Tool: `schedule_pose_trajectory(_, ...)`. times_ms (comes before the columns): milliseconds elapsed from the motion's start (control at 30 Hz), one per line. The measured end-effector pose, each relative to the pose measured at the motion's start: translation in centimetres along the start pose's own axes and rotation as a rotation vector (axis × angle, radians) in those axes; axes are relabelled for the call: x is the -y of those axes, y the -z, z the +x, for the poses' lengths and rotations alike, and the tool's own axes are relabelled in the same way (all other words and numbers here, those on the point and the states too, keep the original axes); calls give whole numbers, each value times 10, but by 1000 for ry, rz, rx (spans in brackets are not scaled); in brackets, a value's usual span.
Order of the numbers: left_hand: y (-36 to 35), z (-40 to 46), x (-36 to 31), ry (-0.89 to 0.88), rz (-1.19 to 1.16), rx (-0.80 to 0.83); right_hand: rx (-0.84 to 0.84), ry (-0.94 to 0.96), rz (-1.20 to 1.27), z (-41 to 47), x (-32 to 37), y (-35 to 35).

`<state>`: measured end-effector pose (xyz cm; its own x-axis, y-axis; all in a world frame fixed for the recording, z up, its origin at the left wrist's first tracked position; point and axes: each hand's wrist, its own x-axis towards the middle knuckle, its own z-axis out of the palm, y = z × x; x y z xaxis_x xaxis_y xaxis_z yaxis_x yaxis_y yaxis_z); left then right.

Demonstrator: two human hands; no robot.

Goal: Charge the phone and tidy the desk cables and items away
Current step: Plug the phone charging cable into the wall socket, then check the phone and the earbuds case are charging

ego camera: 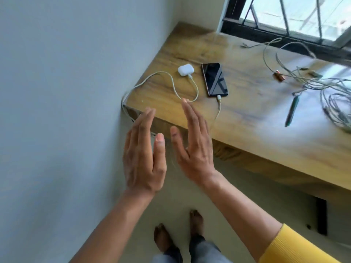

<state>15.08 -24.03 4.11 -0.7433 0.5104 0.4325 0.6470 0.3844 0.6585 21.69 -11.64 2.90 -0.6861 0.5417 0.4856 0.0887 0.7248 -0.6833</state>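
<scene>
A black phone [215, 79] lies face up on the wooden desk [256, 118], with a white cable [218, 109] plugged into its near end and dropping over the desk's front edge. A white earbuds case [184, 70] sits left of the phone, with its own white cable [167, 80] looping to the desk's left corner. My left hand [144, 154] and my right hand [191, 147] are raised flat in front of the desk's near corner, fingers extended, palms facing each other, holding nothing.
A tangle of grey cables [326, 90] sprawls over the desk's right side. A small orange cylinder [279, 75] and a dark green pen [292, 111] lie near it. A barred window [294, 16] is behind, a white wall [66, 92] on the left. Bare feet stand on the floor.
</scene>
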Motion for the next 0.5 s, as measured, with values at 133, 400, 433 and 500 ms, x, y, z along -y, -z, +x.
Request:
schedule_pose_trajectory(133,7,20,-27,-6,-80,7,-99,17,-61,28,18,32)
schedule_pose_trajectory(400,-18,77,-53,-43,-195,165,-228,-43,-187,66,0,72)
schedule_pose_trajectory(433,-24,83,-56,-23,-193,198,-222,-74,-194,69,-8,76)
schedule_pose_trajectory(500,-36,96,-58,0,-145,291,-193,-157,-192,78,-23,83)
